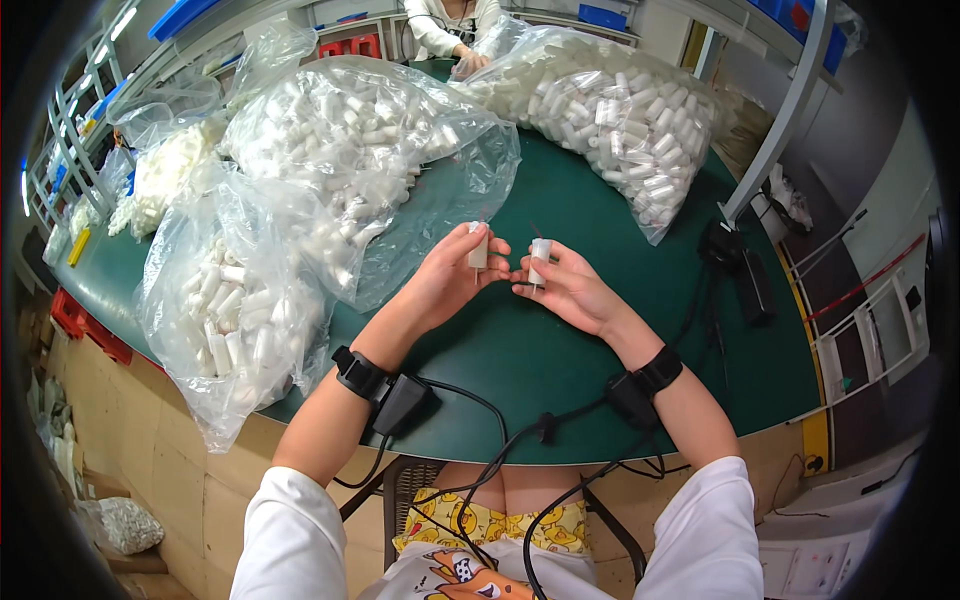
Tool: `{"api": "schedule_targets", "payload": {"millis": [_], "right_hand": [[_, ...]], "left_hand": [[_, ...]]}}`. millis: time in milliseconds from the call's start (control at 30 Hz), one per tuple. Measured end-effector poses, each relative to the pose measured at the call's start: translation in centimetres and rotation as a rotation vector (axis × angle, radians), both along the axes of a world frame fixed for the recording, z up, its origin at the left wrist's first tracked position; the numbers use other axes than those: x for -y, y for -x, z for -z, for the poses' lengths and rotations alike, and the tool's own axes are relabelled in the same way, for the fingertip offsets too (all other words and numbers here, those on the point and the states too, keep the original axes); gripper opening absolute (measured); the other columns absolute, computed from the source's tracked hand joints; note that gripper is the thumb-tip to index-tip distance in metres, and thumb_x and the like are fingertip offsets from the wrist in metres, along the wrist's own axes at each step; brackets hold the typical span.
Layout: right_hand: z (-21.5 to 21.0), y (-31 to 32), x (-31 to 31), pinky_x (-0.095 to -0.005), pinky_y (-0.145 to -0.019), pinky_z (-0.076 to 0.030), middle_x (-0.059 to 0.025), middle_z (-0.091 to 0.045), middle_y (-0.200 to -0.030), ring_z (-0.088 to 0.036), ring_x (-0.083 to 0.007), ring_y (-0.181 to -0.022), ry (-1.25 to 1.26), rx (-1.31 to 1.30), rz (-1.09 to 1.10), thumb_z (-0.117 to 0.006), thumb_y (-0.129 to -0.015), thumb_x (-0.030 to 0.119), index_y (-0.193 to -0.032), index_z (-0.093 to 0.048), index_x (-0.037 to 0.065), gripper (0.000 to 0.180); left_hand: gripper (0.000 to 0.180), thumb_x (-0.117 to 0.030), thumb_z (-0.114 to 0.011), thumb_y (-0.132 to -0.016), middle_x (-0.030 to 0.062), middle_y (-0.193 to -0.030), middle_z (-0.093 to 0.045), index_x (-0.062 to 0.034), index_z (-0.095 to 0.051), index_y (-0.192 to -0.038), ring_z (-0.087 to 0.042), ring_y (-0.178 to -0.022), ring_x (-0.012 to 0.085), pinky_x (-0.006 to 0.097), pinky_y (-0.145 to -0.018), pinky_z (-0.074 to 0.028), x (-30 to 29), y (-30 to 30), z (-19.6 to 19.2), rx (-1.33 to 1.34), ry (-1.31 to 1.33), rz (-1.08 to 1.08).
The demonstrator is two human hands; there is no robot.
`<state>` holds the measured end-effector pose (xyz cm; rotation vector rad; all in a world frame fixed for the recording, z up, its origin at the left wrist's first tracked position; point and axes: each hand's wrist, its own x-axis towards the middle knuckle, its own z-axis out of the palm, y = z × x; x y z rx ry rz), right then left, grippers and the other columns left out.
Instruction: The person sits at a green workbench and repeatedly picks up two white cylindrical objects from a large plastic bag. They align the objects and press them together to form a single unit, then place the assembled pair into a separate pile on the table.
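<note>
My left hand point(446, 276) pinches a small white cylinder point(478, 250) upright between thumb and fingers, with a thin pin showing below it. Close beside it, my right hand point(584, 297) grips a similar white cylinder point(540, 262), whose upper end looks brighter white. A thin pin also shows under this one. Both cylinders are raised above the green table point(470, 385), a small gap apart. Too little detail shows to name their exact kind.
Clear plastic bags of white cylinders lie at the near left point(235, 320), far left point(350, 120) and far right point(640, 125). Black cables point(500, 440) hang from my wrist straps. A metal post point(785, 115) rises at right. Another person's hand point(470, 60) touches the far-right bag.
</note>
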<state>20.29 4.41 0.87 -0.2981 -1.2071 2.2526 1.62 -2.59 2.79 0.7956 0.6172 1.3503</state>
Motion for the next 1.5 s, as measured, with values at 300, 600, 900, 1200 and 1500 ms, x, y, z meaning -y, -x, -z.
{"api": "schedule_targets", "payload": {"millis": [300, 600, 900, 1200, 1500], "right_hand": [[-0.3, -0.3, 0.1, -0.0323, -0.070, -0.046, -0.0119, -0.058, -0.090, -0.057, -0.0167, -0.071, 0.022, 0.018, -0.062, -0.056, -0.090, 0.011, -0.092, -0.040, 0.007, 0.017], [-1.2, -0.2, 0.3, -0.0289, -0.065, -0.036, -0.0028, -0.042, -0.066, -0.041, -0.0139, -0.061, 0.175, -0.039, -0.161, -0.039, -0.094, 0.032, -0.090, -0.048, 0.005, 0.029], [0.5, 0.0, -0.7, -0.0305, -0.068, -0.037, -0.0036, -0.043, -0.066, -0.042, -0.0155, -0.061, 0.069, -0.057, -0.220, -0.033, -0.092, 0.032, -0.087, -0.050, 0.003, 0.034], [0.4, 0.1, -0.3, -0.0326, -0.071, -0.038, -0.0044, -0.044, -0.069, -0.043, -0.0166, -0.064, 0.082, 0.005, -0.207, -0.032, -0.091, 0.030, -0.088, -0.049, 0.003, 0.032], [0.1, -0.1, -0.3, -0.0343, -0.079, -0.041, -0.0101, -0.054, -0.081, -0.051, -0.0207, -0.072, 0.113, 0.006, -0.153, -0.032, -0.090, 0.032, -0.105, -0.051, -0.002, 0.042]], "left_hand": [[0.032, -0.037, -0.039, -0.094, 0.0003, -0.069, -0.045, -0.0064, -0.048, -0.095, -0.043, -0.065, 0.0131, 0.027, -0.067, -0.037, -0.5, 0.6, 0.7, -0.008, 0.048, 0.061], [0.028, -0.030, -0.037, -0.089, 0.0007, -0.068, -0.044, -0.0049, -0.049, -0.090, -0.041, -0.064, 0.0150, 0.027, -0.066, -0.035, -0.2, 1.0, 0.9, -0.084, 0.004, 0.106], [0.033, -0.027, -0.032, -0.089, 0.0020, -0.071, -0.045, -0.0022, -0.051, -0.101, -0.043, -0.069, 0.0161, 0.028, -0.069, -0.036, -0.2, 0.9, 0.8, -0.053, -0.019, 0.085], [0.049, -0.024, -0.028, -0.089, 0.0050, -0.088, -0.050, 0.0026, -0.042, -0.127, -0.048, -0.083, 0.0173, 0.030, -0.082, -0.039, 0.0, 0.5, 0.2, -0.007, -0.065, 0.099], [0.039, -0.009, -0.045, -0.088, 0.0047, -0.096, -0.055, 0.0001, -0.043, -0.125, -0.053, -0.088, 0.0143, 0.028, -0.084, -0.042, 0.0, 0.3, 0.2, -0.079, -0.055, 0.067]]}}
